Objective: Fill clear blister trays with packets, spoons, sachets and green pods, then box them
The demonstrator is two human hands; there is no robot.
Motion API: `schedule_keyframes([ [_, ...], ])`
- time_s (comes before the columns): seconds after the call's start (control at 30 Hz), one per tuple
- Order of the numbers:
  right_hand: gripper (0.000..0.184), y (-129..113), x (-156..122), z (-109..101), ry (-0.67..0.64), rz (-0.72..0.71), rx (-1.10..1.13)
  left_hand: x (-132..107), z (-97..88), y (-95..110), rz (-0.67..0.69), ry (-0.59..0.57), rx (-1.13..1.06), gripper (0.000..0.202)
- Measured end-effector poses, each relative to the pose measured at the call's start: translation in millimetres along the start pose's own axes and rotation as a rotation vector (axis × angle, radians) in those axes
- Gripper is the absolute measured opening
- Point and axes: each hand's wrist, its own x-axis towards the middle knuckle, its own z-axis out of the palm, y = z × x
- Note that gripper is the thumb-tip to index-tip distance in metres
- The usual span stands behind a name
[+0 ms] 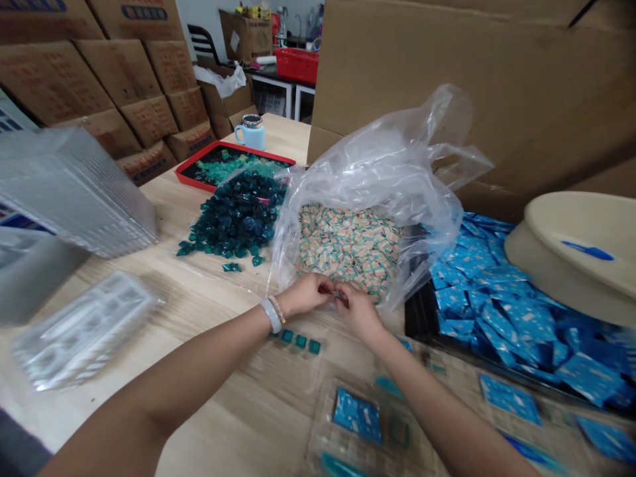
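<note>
clear plastic bag [382, 159] of beige-and-green packets [348, 245] gapes toward you for reach; at its mouth your left hand [304, 295] and right hand [362, 313] pinch one small piece [338, 293], fingers closed.

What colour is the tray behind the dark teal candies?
The shallow plastic tray has a red rim, dark inside; head view.

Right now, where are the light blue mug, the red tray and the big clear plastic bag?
Light blue mug [252, 136]: head view, its side wall.
Red tray [191, 182]: head view, near rim.
Big clear plastic bag [377, 165]: head view, bare upper wall.
</note>
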Motion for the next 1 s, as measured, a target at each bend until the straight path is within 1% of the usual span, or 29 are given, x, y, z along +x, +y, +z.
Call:
schedule_keyframes([
  [0.1, 0.019, 5, 3, 2, 0.024, 0.023, 0.086, 0, 0.4, 0, -0.008, 0.032, -0.037, 0.011],
  [0.17, 0.018, 8, 5, 4, 0.06, 0.07, 0.208, 1, 0.9, -1, -0.061, 0.087, -0.154, 0.009],
  [0.23, 0.017, 9, 7, 6, 0.072, 0.128, 0.356, 1, 1.7, -3, -0.131, 0.119, -0.292, 0.009],
  [0.3, 0.014, 8, 7, 6, 0.072, 0.154, 0.43, 0, 2.7, -4, -0.163, 0.135, -0.344, 0.01],
  [0.37, 0.012, 3, 6, 5, 0.081, 0.113, 0.347, -2, 3.4, -6, -0.135, 0.156, -0.277, 0.011],
  [0.43, 0.013, -3, 5, 3, 0.07, 0.051, 0.152, -5, 3.6, -7, -0.077, 0.172, -0.138, 0.014],
  [0.5, 0.016, -7, 5, 1, 0.021, 0.01, -0.033, -7, 3.8, -7, -0.025, 0.161, -0.04, 0.018],
  [0.57, 0.018, -8, 4, 1, -0.025, 0.002, -0.124, -7, 4.3, -6, 0.002, 0.134, -0.039, 0.022],
  [0.67, 0.018, -6, 4, 2, -0.04, 0.003, -0.105, -6, 5.8, -3, -0.028, 0.123, -0.1, 0.023],
  [0.83, 0.018, -1, 3, 4, -0.018, -0.002, -0.006, -2, 9.6, 2, -0.116, 0.167, -0.127, 0.018],
  [1.0, 0.016, -1, 4, 4, 0.012, 0.005, 0.004, 1, 16.6, 3, -0.173, 0.241, -0.069, 0.011],
])
